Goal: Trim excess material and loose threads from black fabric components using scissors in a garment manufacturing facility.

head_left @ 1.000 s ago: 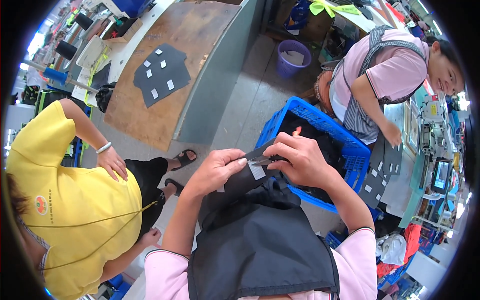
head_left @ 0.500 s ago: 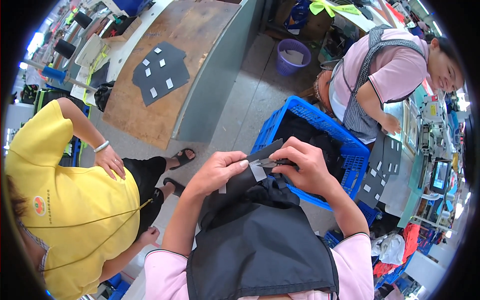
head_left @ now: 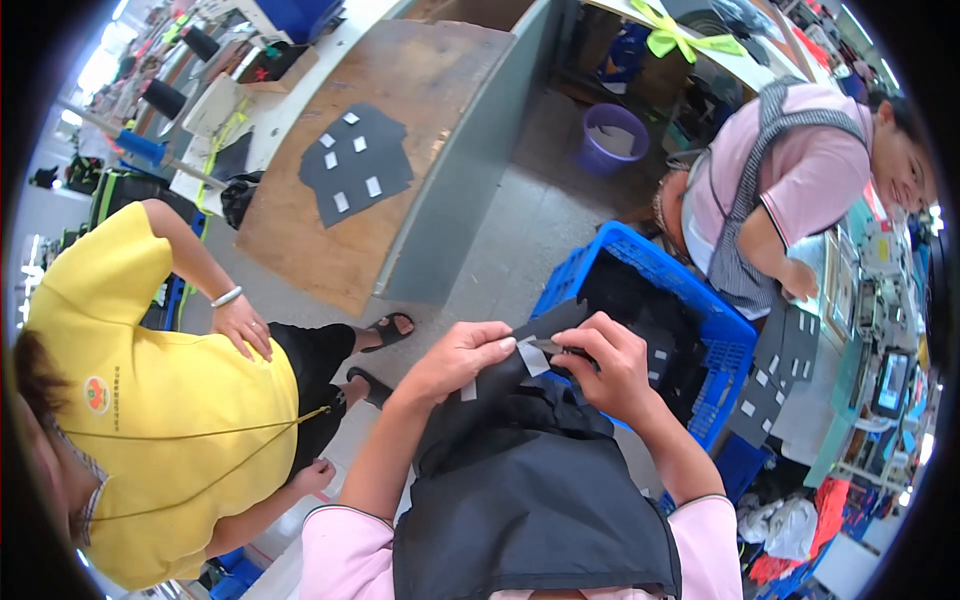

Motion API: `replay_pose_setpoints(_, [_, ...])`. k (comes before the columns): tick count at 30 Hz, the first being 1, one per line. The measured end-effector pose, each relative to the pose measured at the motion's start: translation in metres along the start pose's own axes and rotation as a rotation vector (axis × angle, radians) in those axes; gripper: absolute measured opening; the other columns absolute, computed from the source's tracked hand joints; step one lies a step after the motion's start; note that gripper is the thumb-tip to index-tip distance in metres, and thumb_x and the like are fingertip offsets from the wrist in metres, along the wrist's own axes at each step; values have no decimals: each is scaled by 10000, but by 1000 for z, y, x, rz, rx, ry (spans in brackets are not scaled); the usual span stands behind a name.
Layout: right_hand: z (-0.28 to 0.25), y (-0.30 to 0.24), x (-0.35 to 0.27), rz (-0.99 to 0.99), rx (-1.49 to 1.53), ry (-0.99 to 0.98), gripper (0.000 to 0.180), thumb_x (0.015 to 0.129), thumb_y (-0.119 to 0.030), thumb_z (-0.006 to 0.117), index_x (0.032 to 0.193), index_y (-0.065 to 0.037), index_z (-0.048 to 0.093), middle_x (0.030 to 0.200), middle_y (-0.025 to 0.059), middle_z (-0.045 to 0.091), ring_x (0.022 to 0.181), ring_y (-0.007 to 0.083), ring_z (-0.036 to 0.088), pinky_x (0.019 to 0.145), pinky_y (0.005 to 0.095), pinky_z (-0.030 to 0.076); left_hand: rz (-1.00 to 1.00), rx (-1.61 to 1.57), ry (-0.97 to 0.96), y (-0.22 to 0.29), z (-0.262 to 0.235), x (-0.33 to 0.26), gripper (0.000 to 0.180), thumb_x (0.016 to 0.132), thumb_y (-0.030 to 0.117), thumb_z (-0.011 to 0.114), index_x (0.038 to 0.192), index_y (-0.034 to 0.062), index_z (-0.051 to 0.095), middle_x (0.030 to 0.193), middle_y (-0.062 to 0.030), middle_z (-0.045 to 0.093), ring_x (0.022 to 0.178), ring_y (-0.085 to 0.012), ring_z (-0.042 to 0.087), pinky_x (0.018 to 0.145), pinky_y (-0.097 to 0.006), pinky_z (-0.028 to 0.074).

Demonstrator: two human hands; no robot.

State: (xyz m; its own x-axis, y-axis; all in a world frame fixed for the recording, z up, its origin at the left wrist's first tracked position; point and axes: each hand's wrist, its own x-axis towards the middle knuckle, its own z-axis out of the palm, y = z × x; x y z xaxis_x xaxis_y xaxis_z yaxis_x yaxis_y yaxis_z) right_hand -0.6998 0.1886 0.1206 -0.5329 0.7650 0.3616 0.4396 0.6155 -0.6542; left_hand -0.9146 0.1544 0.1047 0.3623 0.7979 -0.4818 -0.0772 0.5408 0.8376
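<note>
The left hand (head_left: 462, 362) pinches the dark cloth piece (head_left: 556, 318) between thumb and bent fingers, so the cloth sticks out past the fingertips to the right; the right hand (head_left: 618, 368) is curled nearly closed around small metal snips (head_left: 546, 346); the snips' tips point left, at a white patch (head_left: 535, 361) on the cloth, just beside the left thumb; a blue plastic crate (head_left: 568, 278) sits beyond the hands.

A purple bin (head_left: 603, 163) stands at one o'clock, a small screen (head_left: 889, 383) at three, and a person (head_left: 193, 258) in a yellow shirt (head_left: 190, 395) between eight and nine.
</note>
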Motion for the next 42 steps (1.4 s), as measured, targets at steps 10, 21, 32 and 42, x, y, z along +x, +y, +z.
replay_pose_setpoints(10, [41, 60, -37, 745, 361, 14, 239, 686, -53, 685, 884, -13, 557, 758, 49, 485, 657, 141, 495, 597, 274, 413, 141, 799, 327, 22, -141, 26, 268, 832, 221, 579, 989, 7, 609, 891, -152, 635, 828, -242, 607, 740, -337, 464])
replay_pose_setpoints(21, [82, 140, -114, 1229, 293, 187, 198, 856, -202, 552, 844, -8, 588, 644, 74, 555, 581, 155, 524, 570, 285, 417, 111, 1782, 1176, 46, -279, 100, 687, 777, 365, 633, 1366, 231, 306, 1411, -106, 274, 1300, -304, 259, 941, -614, 246])
replay_pose_setpoints(32, [165, 328, -285, 1672, -49, 247, 204, 801, -209, 615, 818, -6, 598, 616, 55, 566, 483, 121, 533, 420, 255, 421, 125, 1060, 217, -193, 2, 113, 663, 707, 99, 665, 1308, 94, 384, 1384, -221, 247, 1268, -388, 243, 1023, -525, 181])
replay_pose_setpoints(42, [224, 346, -228, 1788, -297, 32, 909, 674, -308, 747, 1366, -116, 190, 1400, 196, 207, 1019, 398, 545, 838, 458, 466, -136, 963, 189, -278, 5, 91, 598, 729, 27, 617, 1280, 21, 383, 1341, -213, 320, 1190, -375, 386, 993, -420, 310])
